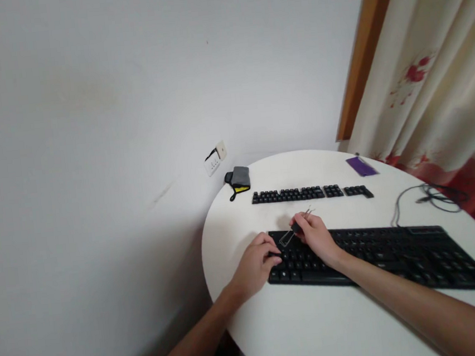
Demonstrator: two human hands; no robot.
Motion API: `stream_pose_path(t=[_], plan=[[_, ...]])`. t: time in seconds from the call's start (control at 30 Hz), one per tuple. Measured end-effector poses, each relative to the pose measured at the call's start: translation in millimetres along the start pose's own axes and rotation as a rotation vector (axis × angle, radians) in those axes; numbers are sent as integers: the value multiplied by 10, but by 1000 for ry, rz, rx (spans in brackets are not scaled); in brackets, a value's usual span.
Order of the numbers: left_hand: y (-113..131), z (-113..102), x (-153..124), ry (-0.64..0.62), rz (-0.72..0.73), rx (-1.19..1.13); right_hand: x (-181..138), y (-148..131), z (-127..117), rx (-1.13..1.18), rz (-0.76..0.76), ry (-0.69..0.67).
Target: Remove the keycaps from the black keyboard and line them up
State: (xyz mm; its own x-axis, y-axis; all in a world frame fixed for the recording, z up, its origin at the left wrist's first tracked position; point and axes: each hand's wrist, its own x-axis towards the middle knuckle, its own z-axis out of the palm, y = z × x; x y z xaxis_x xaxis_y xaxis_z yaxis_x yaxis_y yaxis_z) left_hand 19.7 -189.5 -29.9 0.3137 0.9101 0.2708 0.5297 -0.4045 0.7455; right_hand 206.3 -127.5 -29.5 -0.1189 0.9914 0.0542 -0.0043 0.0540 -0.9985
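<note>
Evidently, in the head view, both bare hands are held over the left part of a black computer keyboard [396,252], which is laid across a round white table [318,321]. A wire keycap puller [296,228] is grasped in the right hand [313,235]: its dark handle is pinched between thumb and fingers, its wire loop is pointed down and to the left over the upper left keys, and thin wire ends are seen protruding above the fingers. Whether the loop is touching the keyboard cannot be told. The left hand [259,262] is placed at the keyboard's left edge, with thumb and fingers curled around a small dark piece [274,254]; whether this is a loose keycap or a key in its place cannot be made out, nor can the firmness of that grip. The keyboard is thus situated beneath the right hand and just beside and under the left fingertips. Beyond it, a line of black keycaps [287,195] is set out in separate groups. A folded grey cloth [241,176] with a yellow edge is placed behind their left end, and a purple packet [361,166] behind their right.
</note>
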Motion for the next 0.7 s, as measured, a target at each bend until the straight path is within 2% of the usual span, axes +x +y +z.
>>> stream_pose_path(t=[0.13, 0.23, 0.3, 0.37, 0.47, 0.6, 0.7], plan=[[-64, -98, 57, 102, -54, -37, 10, 12, -20, 80, 92, 25], [-272, -339, 307, 264, -63, 5, 7, -9, -16, 86, 96, 27], [-467, -502, 549, 312, -48, 65, 1, -13, -11, 89, 94, 23], [-669, -605, 792, 296, -8, 156, -4, -9, -11, 90, 93, 22], [-916, -627, 1054, 262, 11, 242, -5, 5, -18, 101, 91, 22], [-1104, -553, 1173, 201, 66, 292, 1, 20, -24, 98, 100, 23], [-1188, -527, 1181, 210, 87, 328, 3, 13, -23, 99, 103, 17]])
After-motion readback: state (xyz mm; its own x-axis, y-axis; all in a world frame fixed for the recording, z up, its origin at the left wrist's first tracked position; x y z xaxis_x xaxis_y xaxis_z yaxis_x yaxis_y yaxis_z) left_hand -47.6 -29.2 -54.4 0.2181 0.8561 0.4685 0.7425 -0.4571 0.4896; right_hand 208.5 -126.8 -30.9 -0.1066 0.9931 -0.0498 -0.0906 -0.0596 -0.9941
